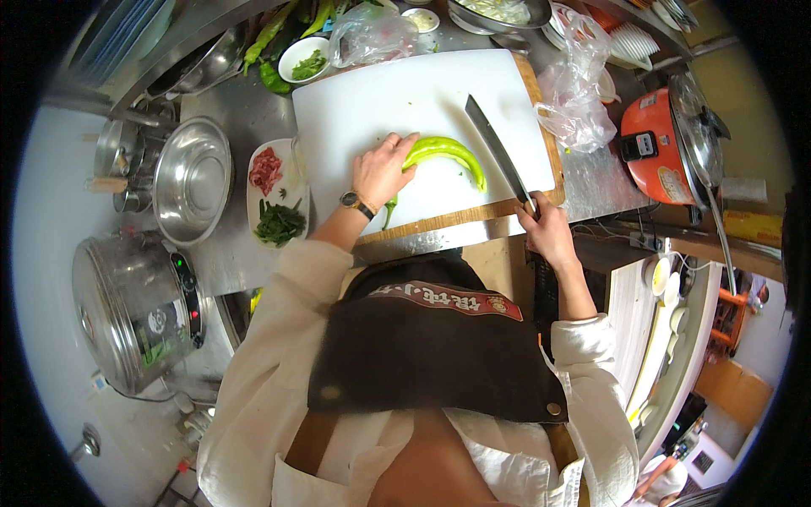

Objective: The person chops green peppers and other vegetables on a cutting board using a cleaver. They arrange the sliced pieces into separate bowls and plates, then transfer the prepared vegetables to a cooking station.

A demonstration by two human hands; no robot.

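My left hand [383,169] grips a long, curved green chili pepper [447,147] near its stem end, over the white cutting board [355,114]. The pepper's stem pokes out below my palm, and its tip bends down to the right. In my right hand [546,225] is the handle of a kitchen knife [497,149], at the board's lower right corner. Its dark blade slants up and left across the board, apart from the pepper. Beneath the white board, a wooden board [552,149] shows along the right and front edges.
Left of the board are an oval plate [252,201] of raw meat and chopped greens and a steel basin [193,180]. Behind sit a white bowl [289,63] of herbs, green peppers [269,41] and plastic bags [374,35]. An orange rice cooker [649,127] stands at right.
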